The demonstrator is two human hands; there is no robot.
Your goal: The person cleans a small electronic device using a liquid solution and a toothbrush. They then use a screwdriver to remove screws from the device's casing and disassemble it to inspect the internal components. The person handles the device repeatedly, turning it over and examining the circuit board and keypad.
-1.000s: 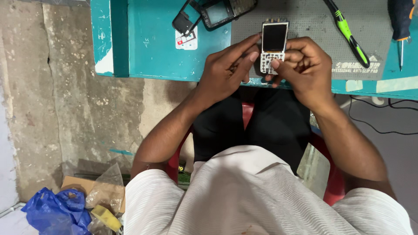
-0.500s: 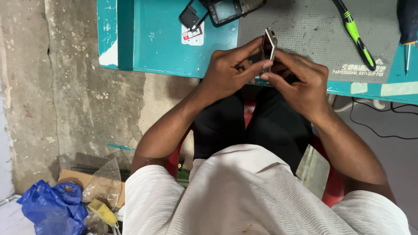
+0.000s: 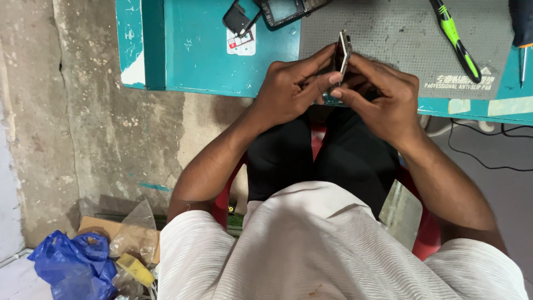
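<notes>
Teal table (image 3: 194, 50) with scratched paint on left. My left hand (image 3: 291, 91) and right hand (image 3: 383, 100) both closed around thin flat phone (image 3: 343, 53), held edge-up over grey dotted mat (image 3: 388, 39). Green-handled tool (image 3: 455, 39) lies on mat at right.

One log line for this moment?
left hand: grips phone | right hand: grips phone | phone: edge-on, over grey mat
</notes>
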